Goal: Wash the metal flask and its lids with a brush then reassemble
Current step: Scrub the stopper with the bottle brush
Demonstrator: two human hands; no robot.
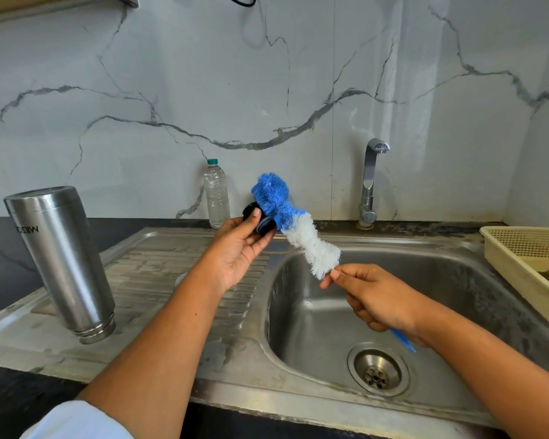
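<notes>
The metal flask (62, 261) stands upside down on the drainboard at the left, mouth down, with no lid on it. My left hand (240, 248) holds a small black lid (260, 218) between thumb and fingers above the drainboard's right edge. My right hand (379, 299) grips the blue handle of a bottle brush (293, 224) over the basin. The brush's blue and white bristles touch the lid. The handle's tip sticks out below my right wrist. A pale round object lies on the drainboard behind my left forearm, mostly hidden.
The steel sink (457, 280) has an open drain (377, 370) and a tap (370, 182) at the back, not running. A clear plastic bottle (216, 194) stands by the wall. A cream plastic basket (520, 264) sits at the right edge.
</notes>
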